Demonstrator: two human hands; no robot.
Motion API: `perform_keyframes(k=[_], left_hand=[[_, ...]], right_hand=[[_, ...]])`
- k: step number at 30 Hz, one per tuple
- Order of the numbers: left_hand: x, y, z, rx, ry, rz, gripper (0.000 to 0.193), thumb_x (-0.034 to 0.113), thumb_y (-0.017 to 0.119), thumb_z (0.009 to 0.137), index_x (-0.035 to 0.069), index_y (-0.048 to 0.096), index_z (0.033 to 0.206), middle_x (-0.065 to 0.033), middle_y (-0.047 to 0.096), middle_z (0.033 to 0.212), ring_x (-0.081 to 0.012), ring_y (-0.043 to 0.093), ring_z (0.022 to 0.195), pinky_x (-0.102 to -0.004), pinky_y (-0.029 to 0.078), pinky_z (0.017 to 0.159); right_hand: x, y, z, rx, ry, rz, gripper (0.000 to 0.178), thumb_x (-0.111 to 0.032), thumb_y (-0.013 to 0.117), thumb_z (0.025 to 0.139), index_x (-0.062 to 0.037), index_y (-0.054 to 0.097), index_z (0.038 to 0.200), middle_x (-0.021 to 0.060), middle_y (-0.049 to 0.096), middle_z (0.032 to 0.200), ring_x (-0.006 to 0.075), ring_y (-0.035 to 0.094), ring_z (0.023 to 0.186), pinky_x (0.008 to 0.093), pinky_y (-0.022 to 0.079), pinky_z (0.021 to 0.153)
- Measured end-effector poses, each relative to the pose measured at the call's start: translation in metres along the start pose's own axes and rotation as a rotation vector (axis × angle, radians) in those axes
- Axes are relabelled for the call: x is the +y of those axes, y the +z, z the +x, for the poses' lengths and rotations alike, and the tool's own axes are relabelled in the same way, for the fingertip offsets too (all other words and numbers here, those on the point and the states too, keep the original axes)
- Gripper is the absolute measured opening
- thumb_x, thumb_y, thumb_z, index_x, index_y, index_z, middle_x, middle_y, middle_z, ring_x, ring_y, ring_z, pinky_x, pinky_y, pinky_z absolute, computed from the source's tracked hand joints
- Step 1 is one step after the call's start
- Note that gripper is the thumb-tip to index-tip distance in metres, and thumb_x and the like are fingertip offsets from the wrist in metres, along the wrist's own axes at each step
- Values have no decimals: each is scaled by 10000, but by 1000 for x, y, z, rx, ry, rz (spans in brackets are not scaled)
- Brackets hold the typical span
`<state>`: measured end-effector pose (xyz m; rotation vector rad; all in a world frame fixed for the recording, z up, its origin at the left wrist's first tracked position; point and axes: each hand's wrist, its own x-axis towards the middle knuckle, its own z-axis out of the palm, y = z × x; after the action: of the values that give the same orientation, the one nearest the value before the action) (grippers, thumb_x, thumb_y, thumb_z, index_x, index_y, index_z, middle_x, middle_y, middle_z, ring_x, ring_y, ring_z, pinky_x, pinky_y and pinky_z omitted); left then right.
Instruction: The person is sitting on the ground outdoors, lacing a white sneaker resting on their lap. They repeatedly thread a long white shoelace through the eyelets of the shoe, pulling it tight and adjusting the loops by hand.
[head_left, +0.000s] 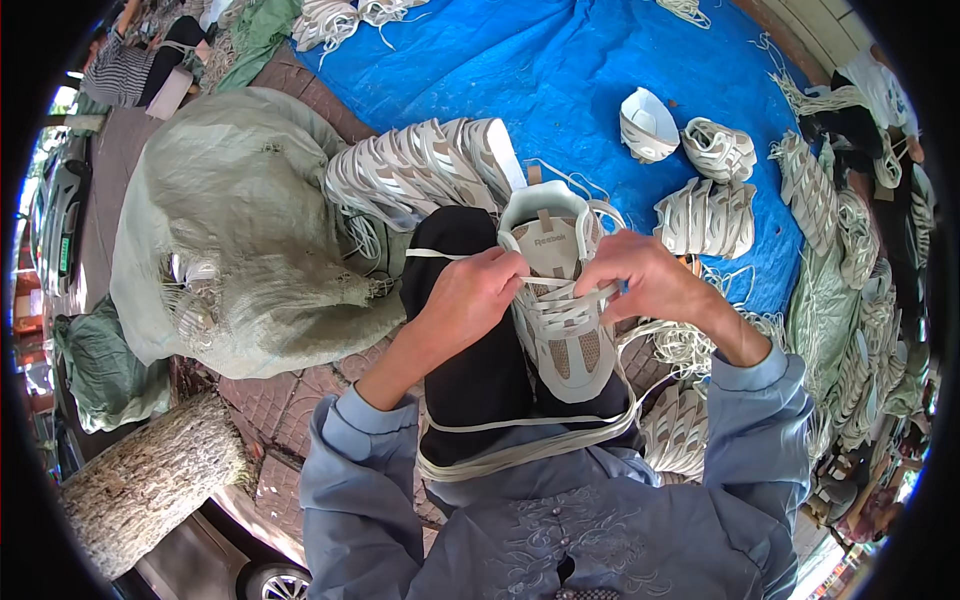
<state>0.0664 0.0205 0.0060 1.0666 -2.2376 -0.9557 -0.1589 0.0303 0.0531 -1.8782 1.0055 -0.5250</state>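
Note:
A white and beige shoe upper point(573, 362) lies across my black-clad legs, toe toward me, its tongue point(548, 240) standing up in the opening. Crisscrossed cream lace point(562, 318) runs over its front. My left hand point(472, 292) is closed at the upper's left edge, pinching a strand of lace that stretches across. On the other side my right hand point(650, 278) grips the lace between thumb and fingers, close to the eyelets. More cream laces point(525, 437) are draped over my thighs, and one strand crosses my left knee.
A row of nested shoe uppers point(425, 165) leans beside a big woven sack point(225, 230) on the left. More uppers point(705, 218) sit on a blue tarp point(580, 75). Loose laces point(690, 345) pile by my right arm. A log point(155, 480) lies lower left; people sit around the edges.

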Motion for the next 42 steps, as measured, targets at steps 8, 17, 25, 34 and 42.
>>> perform_keyframes(k=[8, 17, 25, 34, 42], left_hand=[[2, 3, -3, 30, 30, 39, 88, 19, 563, 743, 50, 511, 806, -115, 524, 699, -299, 550, 619, -357, 422, 522], [-1, -2, -4, -16, 43, 81, 68, 34, 568, 738, 38, 510, 772, -109, 516, 688, -301, 538, 619, -370, 422, 535], [-37, -59, -45, -114, 22, 307, 22, 33, 540, 748, 20, 526, 737, -117, 519, 659, -288, 530, 604, -336, 426, 553], [-52, -84, -79, 43, -146, 503, 95, -21, 521, 686, 29, 530, 767, -140, 506, 693, -333, 520, 631, -390, 423, 549], [-39, -77, -47, 269, -249, 1016, 162, -6, 552, 659, 54, 564, 808, -73, 519, 713, -231, 553, 689, -342, 464, 564]], right_hand=[[5, 4, -7, -29, -335, -741, 106, -128, 623, 523, -73, 537, 551, 12, 469, 579, 159, 480, 626, 291, 366, 584], [30, -21, 1, -167, 113, 161, 138, -128, 694, 562, -29, 599, 576, 30, 571, 694, 171, 503, 762, 294, 383, 689], [57, 7, 5, -66, 219, -133, 153, -138, 694, 522, -33, 585, 541, 22, 522, 538, 152, 510, 560, 280, 380, 513], [107, 27, -27, 451, 518, 397, 361, -276, 616, 685, -23, 566, 937, 42, 585, 655, 97, 540, 603, 243, 388, 498], [156, 44, -21, 654, 502, 1064, 364, -259, 584, 757, 4, 570, 1009, 93, 623, 853, 142, 585, 719, 241, 427, 600]])
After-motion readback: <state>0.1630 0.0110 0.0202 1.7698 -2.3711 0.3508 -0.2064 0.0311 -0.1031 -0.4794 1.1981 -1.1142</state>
